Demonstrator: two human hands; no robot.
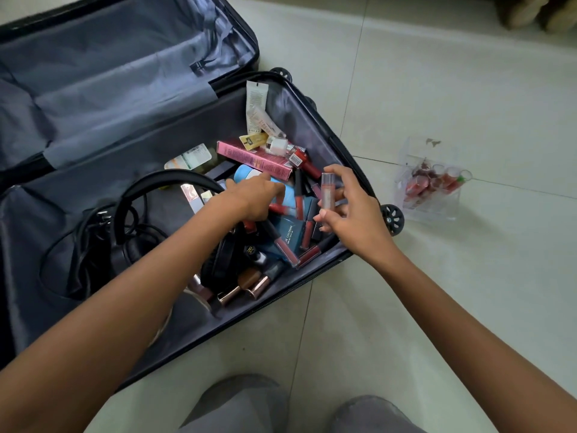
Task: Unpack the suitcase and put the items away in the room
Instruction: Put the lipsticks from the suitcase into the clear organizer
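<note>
View from above of an open suitcase point(315, 126) lying flat on a pale tiled floor point(452, 89), seen by a person crouching over it, grey-trousered knees point(246, 401) at the bottom edge. The far half of the suitcase shows only grey lining. The near half holds black headphones point(168, 179) and a black cable point(84, 242) on the left, and a heap of cosmetics on the right: a long pink box point(253, 157), a white squeeze tube point(256, 104) leaning on the far wall, a dark blue cologne box point(287, 234), many red lip gloss tubes and some rose-gold capped bottles point(246, 285).

The left hand point(253, 198) reaches into the middle of the heap, back of the hand up, fingers bent down among the tubes; a red tube point(279, 209) lies just under them, but whether the fingers grip it cannot be told. The right hand point(349, 210) hovers above the right side of the heap, near the suitcase wall, and pinches a pink lip gloss tube point(327, 195) upright between thumb and fingers.

On the floor to the right, well apart from the suitcase, stands a clear plastic box point(437, 210) with red tubes inside it
</note>
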